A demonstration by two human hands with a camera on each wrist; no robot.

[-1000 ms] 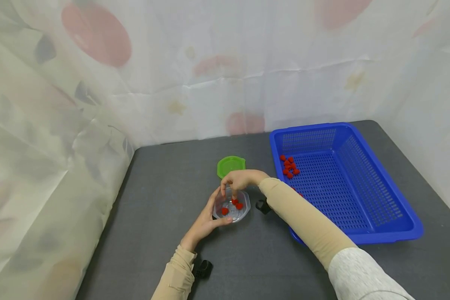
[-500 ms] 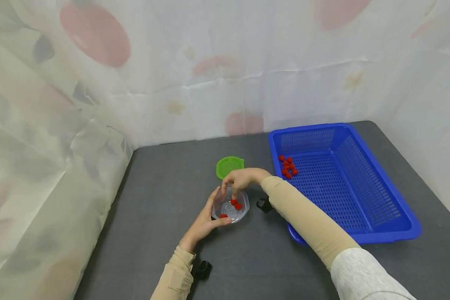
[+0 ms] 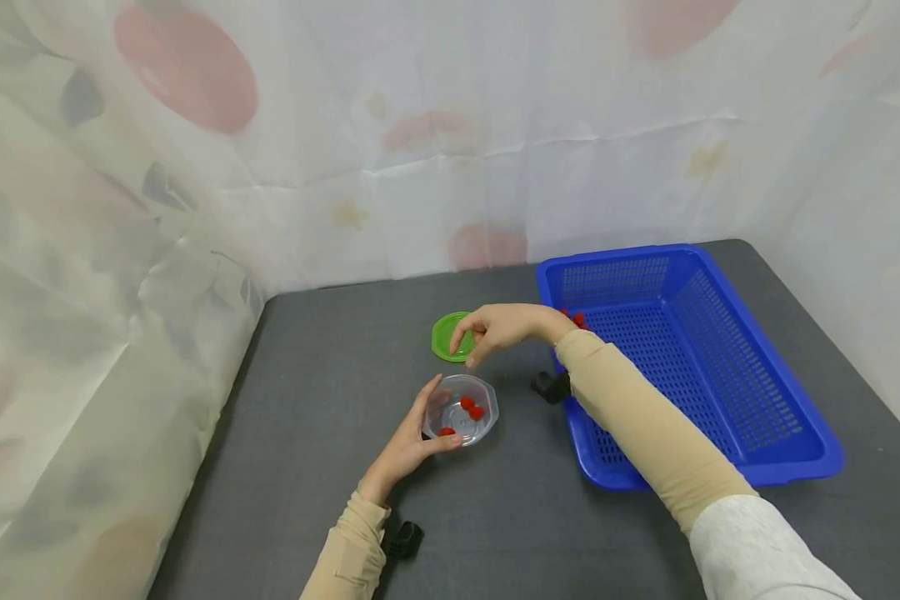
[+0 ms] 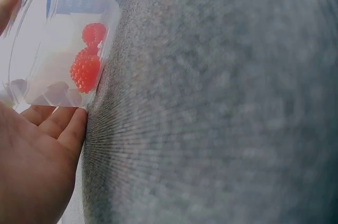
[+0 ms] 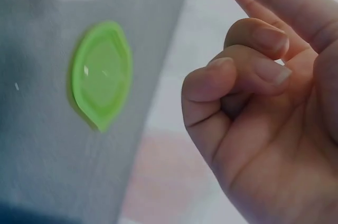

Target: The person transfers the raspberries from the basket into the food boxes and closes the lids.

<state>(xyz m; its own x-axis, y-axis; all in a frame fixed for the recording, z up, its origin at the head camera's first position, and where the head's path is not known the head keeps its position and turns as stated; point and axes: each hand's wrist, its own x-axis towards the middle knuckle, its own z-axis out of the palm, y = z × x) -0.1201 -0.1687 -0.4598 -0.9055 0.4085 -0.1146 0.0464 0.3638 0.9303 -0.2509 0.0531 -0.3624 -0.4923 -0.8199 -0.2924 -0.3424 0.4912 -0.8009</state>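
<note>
Left grip (image 3: pixel 405 450) clasps the clear tub (image 3: pixel 489 398); right grip (image 3: pixel 498 327) hangs free

Thumb on the near rim and fingers round the far left side, the left hand holds the tub where it stands on the table (image 3: pixel 315 433). Such a hold probably keeps so light a thing from sliding or tipping, while leaving the mouth free from above. The right grip has nothing in it: index finger and thumb stand apart, the other fingers are folded in, a shape that would suit picking up small things. It hangs just beyond the tub, covering part of the green lid (image 3: pixel 444 336) in the head view, though the right wrist view shows the lid apart from it.

Three red berries (image 3: pixel 477 413) show in the tub, two close together and one by the thumb. More berries (image 3: pixel 578 318) lie at the left side of the blue basket (image 3: pixel 660 358), partly behind the right arm; the basket's place close by likely makes for a short reach.

The tub is upright, mouth up, about as broad one way as the other, so no long axis stands out. The lid lies flat; its tab shows only from the right wrist. The basket's long axis seems to run from the near side toward the curtain (image 3: pixel 457 192).
</note>
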